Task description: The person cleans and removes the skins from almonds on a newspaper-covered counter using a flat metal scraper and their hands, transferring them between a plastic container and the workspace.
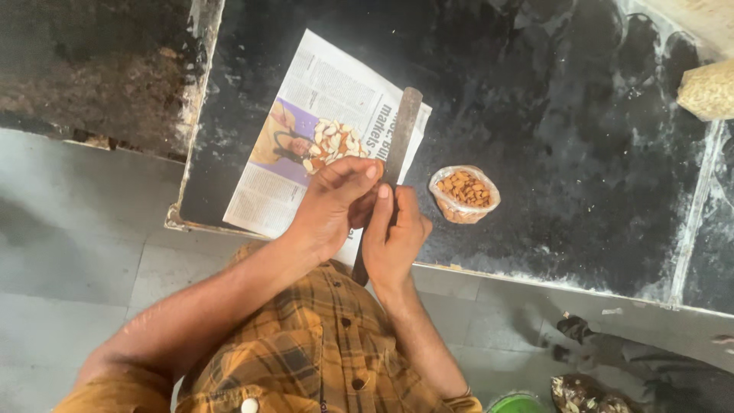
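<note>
Right hand (394,233): fingers curled round the lower part of a long flat metal blade (397,145), thumb laid up along it; grip pressed tight on the blade. The blade runs up & slightly right from the hand, its far end over the top right corner of the newspaper sheet (321,99).

Left hand (332,203): fingertips bunched together right against the blade's edge, pinching something small; can't tell what, it's hidden by the fingers. Both hands touch each other at mid-blade.

Just beyond the left fingertips, on the newspaper, lies a small heap of pale sliced nut pieces (335,141), w/ a few brown bits mixed in. The newspaper lies flat on the dark stone desk (550,115), tilted, its near corner at the desk's front edge.

Right of the hands, near but not touching: a small clear plastic bag, rolled open, holding whole brown almonds (464,191); it sits on the desk beside the blade.

Far right top corner: part of a pale bag of grainy stuff (707,90), well apart from the hands. Desk surface has whitish streaks & dust.

Below: the person's yellow-brown checked shirt (306,352), grey floor (76,268) at left.
</note>
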